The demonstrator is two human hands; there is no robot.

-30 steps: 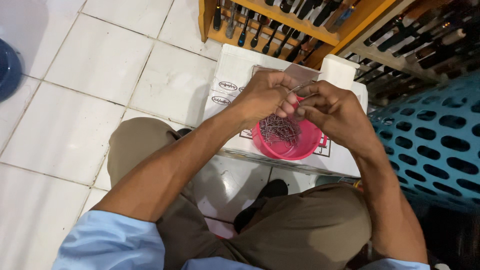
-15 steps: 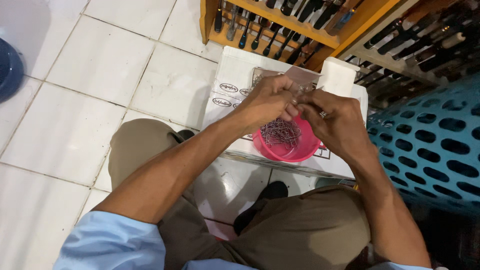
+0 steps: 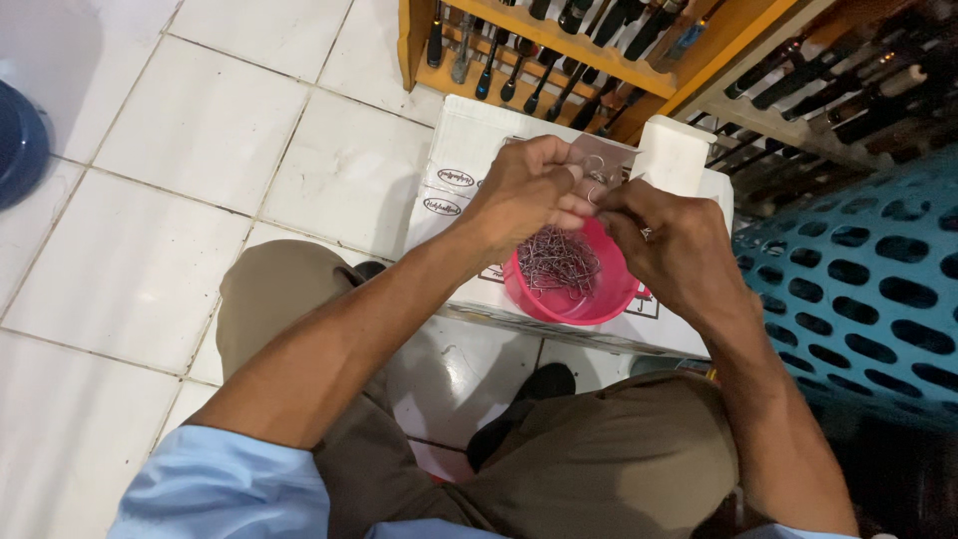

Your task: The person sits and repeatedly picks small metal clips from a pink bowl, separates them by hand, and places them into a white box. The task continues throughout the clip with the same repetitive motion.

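Note:
A pink bowl full of thin metal wire hooks sits on a white cardboard box. My left hand and my right hand meet just above the bowl's far rim, fingertips pinched together on a small wire hook. A grey sheet with hooks on it lies on the box just beyond my fingers. What my left fingers grip beneath is partly hidden.
A small white block stands on the box's far right. Behind is a wooden rack of dark-handled tools. A blue perforated plastic basket stands at my right. A dark blue object sits on the white tiled floor at far left.
Both hands have lifted slightly from the bowl toward its far rim and drawn closer together at the fingertips.

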